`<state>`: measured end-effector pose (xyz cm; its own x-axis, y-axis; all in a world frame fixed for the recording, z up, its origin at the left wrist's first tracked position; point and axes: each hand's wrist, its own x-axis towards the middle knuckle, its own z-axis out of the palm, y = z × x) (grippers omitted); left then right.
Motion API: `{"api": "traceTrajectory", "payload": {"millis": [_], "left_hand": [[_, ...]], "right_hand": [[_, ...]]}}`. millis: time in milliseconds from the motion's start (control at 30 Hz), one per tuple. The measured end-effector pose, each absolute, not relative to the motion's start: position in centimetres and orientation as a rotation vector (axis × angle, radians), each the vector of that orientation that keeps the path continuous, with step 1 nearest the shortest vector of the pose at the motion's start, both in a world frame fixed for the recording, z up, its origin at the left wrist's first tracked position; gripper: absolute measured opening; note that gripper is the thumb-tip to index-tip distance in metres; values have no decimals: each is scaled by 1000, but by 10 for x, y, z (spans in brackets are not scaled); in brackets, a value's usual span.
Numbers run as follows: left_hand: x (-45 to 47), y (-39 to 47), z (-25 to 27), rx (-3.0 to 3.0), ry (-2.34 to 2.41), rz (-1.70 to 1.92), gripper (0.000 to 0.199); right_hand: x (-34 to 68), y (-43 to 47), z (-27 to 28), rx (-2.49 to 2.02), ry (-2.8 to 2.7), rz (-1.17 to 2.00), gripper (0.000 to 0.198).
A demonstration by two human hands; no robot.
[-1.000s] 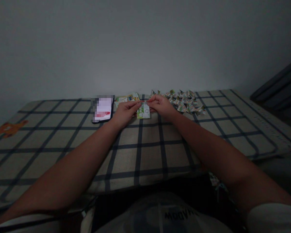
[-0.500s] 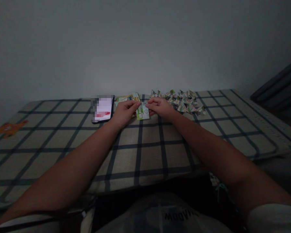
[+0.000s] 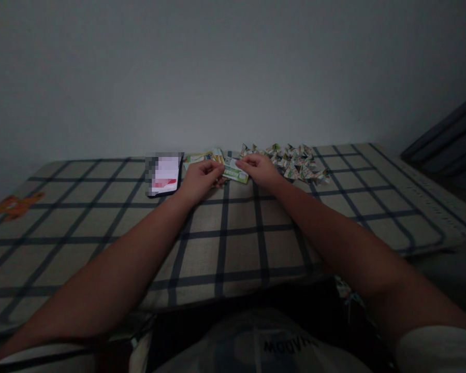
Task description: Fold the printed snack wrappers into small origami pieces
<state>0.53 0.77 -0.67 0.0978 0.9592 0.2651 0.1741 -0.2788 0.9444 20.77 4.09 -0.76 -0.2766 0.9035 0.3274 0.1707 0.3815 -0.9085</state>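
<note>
Between my two hands is a small green-and-white printed piece of paper (image 3: 236,173), tilted with its right end lower. My left hand (image 3: 202,178) pinches its left end between thumb and fingers. On the upper right edge, my right hand (image 3: 259,170) grips it with thumb and bent fingers. Behind my left hand lies a pile of flat printed papers (image 3: 200,156), partly covered by the hand. Several folded, pointed paper pieces (image 3: 301,163) with a similar print lie in a cluster behind and to the right of my right hand.
A phone (image 3: 166,175) with a lit, partly blurred screen lies left of my left hand. The checked tablecloth (image 3: 241,248) covers the table up to the grey wall (image 3: 233,72). An orange flat figure (image 3: 17,205) lies at the far left.
The green-and-white paper has turned from upright to nearly sideways, its green end swinging to the right. My right hand has shifted slightly; my left hand stays in place.
</note>
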Motion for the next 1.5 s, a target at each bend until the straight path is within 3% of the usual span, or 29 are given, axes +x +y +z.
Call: {"api": "traceTrajectory", "payload": {"millis": [233,400,667,1033,1500], "left_hand": [[6,3,-7,1632,1133,1197,37],[3,6,-5,1583,1178,1291,45],[7,9,-10,1429,1004,1195,39],[7,9,-8,1474,1170,1232,45],[7,10,-14,1390,1001,1173,38]], "right_hand": [[210,37,-3,-944,-1877,888,19],[207,40,-8,-927,-1669,1134,21],[212,50,-14,-821,-1764,1043,22],[208,40,-18,-671,-2141,387,61],[210,41,-18,-631,-2177,331,25]]}}
